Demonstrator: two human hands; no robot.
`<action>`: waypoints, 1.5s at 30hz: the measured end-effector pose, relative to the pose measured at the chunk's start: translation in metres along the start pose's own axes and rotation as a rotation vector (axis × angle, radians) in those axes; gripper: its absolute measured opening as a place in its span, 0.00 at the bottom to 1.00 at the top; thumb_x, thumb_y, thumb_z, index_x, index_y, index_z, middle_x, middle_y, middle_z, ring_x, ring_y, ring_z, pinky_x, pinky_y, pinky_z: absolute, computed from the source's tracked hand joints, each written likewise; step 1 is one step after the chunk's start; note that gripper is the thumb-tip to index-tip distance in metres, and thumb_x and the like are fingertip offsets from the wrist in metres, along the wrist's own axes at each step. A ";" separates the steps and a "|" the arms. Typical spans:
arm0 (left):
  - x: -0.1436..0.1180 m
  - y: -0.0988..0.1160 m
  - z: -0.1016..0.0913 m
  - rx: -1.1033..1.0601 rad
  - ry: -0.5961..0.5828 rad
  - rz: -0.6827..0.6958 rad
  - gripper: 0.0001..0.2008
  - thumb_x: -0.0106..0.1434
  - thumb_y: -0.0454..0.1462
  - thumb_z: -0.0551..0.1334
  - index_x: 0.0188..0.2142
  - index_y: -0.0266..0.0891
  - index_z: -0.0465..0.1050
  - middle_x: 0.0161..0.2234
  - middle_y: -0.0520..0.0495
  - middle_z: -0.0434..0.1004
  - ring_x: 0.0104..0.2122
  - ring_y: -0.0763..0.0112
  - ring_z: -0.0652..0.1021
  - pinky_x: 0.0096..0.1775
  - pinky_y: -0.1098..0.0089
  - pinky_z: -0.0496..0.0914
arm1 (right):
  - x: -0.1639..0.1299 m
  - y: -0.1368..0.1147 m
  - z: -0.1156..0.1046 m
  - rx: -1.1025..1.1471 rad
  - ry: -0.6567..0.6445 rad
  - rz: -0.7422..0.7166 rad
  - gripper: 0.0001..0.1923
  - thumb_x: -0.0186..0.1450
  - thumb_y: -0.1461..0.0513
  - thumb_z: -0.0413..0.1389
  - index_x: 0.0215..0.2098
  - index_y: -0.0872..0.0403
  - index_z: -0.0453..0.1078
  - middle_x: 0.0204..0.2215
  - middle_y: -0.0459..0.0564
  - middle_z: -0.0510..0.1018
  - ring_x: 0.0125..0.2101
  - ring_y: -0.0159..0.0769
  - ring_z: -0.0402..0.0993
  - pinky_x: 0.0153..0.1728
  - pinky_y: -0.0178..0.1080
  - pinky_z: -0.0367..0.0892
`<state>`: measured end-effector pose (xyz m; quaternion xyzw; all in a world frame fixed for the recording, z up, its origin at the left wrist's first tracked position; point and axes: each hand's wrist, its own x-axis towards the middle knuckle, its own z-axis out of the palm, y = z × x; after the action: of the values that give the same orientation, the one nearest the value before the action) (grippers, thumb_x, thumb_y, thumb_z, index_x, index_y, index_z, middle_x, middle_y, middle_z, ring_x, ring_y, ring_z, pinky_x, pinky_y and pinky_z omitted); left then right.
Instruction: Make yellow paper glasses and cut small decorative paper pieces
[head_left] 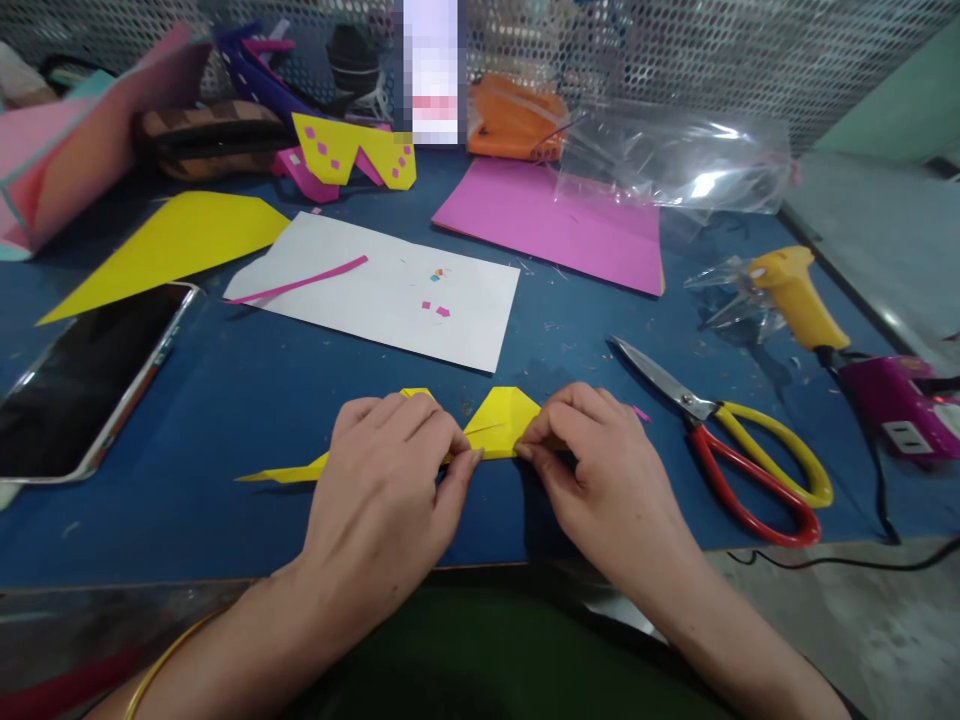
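Both hands are at work on a folded yellow paper piece lying flat on the blue work mat at the near edge. The left hand lies palm-down over the piece's left half, fingers curled, thumb and forefinger nipping the paper at its middle. The right hand meets it from the other side, fingertips pinching the right end of the same fold. A long thin point of the paper runs out beyond the left hand's wrist side. How many layers are under the left palm cannot be judged, since the hand covers them.

Just right of the right hand lie scissors with red and yellow handles, blades apart; beyond them, a yellow glue gun. Ahead of both hands sits a white sheet bearing pink scraps. Well left of the left hand rests a phone.

Recommendation: keep the edges aligned, hold the paper flat under the left palm, then press the crease outward from the centre with the fingertips
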<state>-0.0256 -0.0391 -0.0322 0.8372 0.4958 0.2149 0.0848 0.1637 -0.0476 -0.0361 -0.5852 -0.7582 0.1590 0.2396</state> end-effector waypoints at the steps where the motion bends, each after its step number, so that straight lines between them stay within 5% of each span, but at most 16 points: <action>1: 0.000 0.000 0.000 0.006 -0.002 -0.008 0.10 0.66 0.34 0.58 0.27 0.40 0.68 0.28 0.50 0.72 0.30 0.64 0.72 0.39 0.59 0.61 | 0.000 0.000 0.000 -0.002 -0.003 0.002 0.07 0.62 0.70 0.57 0.29 0.54 0.67 0.31 0.47 0.71 0.34 0.39 0.65 0.35 0.42 0.58; 17: 0.002 -0.002 0.000 0.088 -0.017 0.019 0.08 0.64 0.33 0.60 0.28 0.40 0.66 0.29 0.49 0.71 0.31 0.62 0.71 0.37 0.58 0.61 | 0.005 0.001 -0.001 -0.104 -0.055 -0.048 0.07 0.64 0.70 0.55 0.31 0.53 0.69 0.34 0.49 0.72 0.35 0.41 0.66 0.37 0.43 0.56; 22: -0.002 0.002 0.005 0.161 0.074 0.265 0.08 0.67 0.30 0.56 0.39 0.36 0.74 0.37 0.44 0.77 0.38 0.60 0.73 0.39 0.60 0.66 | 0.005 0.003 -0.001 -0.092 -0.058 -0.053 0.07 0.65 0.70 0.55 0.30 0.54 0.69 0.33 0.48 0.72 0.36 0.41 0.67 0.36 0.42 0.55; 26: -0.009 0.011 0.007 0.273 0.028 0.408 0.13 0.69 0.35 0.55 0.47 0.30 0.74 0.39 0.41 0.78 0.38 0.58 0.74 0.39 0.60 0.69 | 0.004 0.003 0.000 -0.107 -0.031 -0.065 0.07 0.65 0.69 0.54 0.30 0.54 0.69 0.33 0.48 0.73 0.37 0.41 0.67 0.37 0.42 0.54; 31: -0.013 0.020 0.006 0.315 -0.050 0.434 0.19 0.69 0.42 0.55 0.46 0.28 0.76 0.40 0.37 0.78 0.37 0.56 0.74 0.39 0.57 0.70 | 0.001 0.007 -0.001 -0.061 0.010 -0.037 0.07 0.65 0.67 0.56 0.30 0.52 0.70 0.33 0.46 0.74 0.35 0.38 0.68 0.37 0.42 0.55; 45: -0.015 0.022 0.010 0.346 0.035 0.439 0.20 0.67 0.37 0.55 0.51 0.21 0.73 0.40 0.35 0.79 0.38 0.54 0.75 0.41 0.57 0.69 | 0.008 0.018 -0.010 -0.018 -0.036 0.076 0.07 0.61 0.68 0.61 0.28 0.53 0.68 0.33 0.47 0.74 0.37 0.39 0.71 0.38 0.42 0.58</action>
<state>-0.0105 -0.0623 -0.0377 0.9227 0.3331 0.1547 -0.1169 0.1823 -0.0359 -0.0356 -0.6129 -0.7408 0.1717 0.2145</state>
